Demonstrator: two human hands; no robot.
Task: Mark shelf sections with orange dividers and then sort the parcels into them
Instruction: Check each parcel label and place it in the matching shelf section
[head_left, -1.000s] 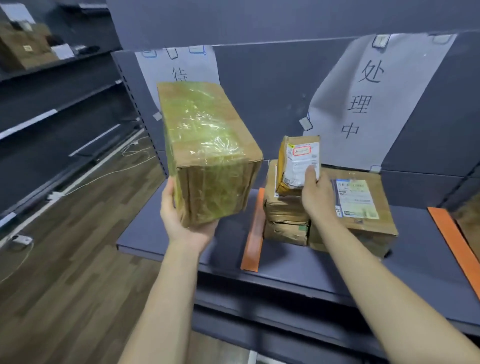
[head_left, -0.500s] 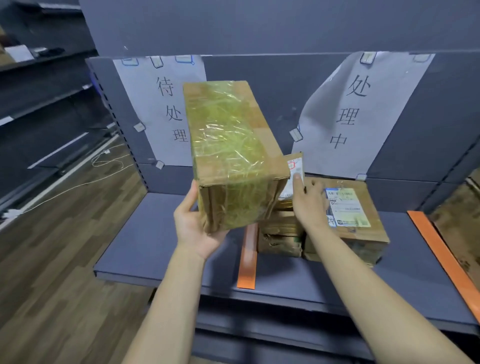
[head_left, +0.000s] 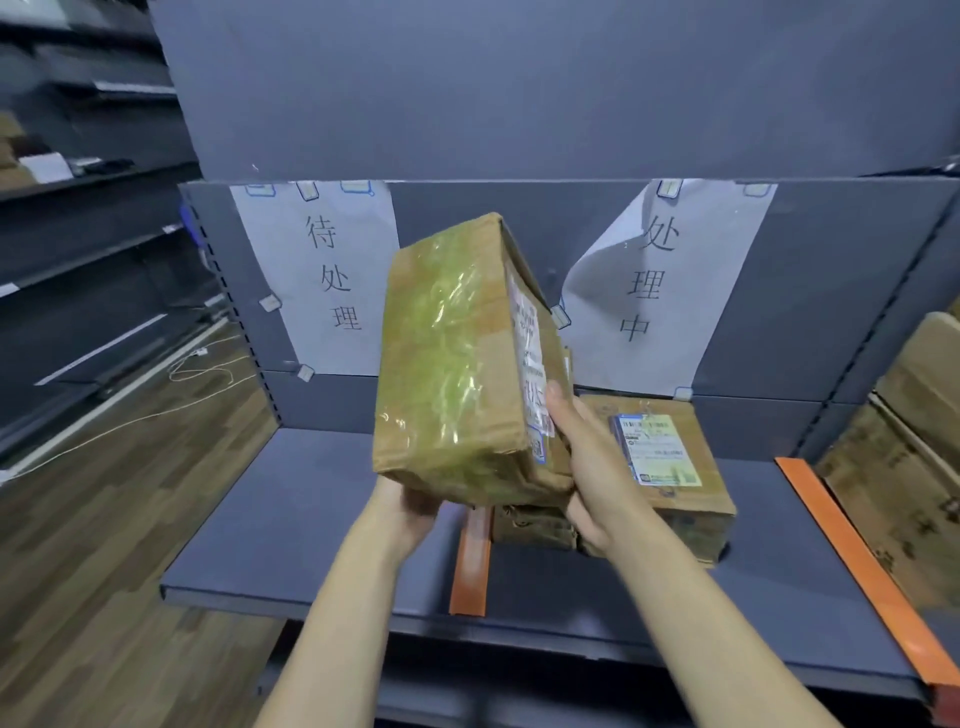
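Fingers of the right hand (head_left: 597, 467) press flat against the labelled side of the taped parcel (head_left: 457, 364), while the left hand (head_left: 410, 506) cups its lower near corner from beneath, so both hands are closed on the one box and carry it clear of the shelf (head_left: 291, 525). Taking the middle orange divider (head_left: 471, 564) as the landmark, the parcel hangs directly above that strip, its long axis running from the hands up and away toward the shelf's back panel, tilted rather than level. Just right of the divider sit the parcels already placed: a low stack of small boxes (head_left: 530, 525) touching it, and beside that a flat labelled box (head_left: 670, 467). Left of the divider the shelf section under the left paper sign (head_left: 322, 275) holds nothing visible. Farther right of the divider a second orange strip (head_left: 862, 561) closes the occupied section. Judging from the grip, the box can swing either way; the left hand lies nearer the bare section, the right nearer the stacked one, and which section is meant cannot be told.
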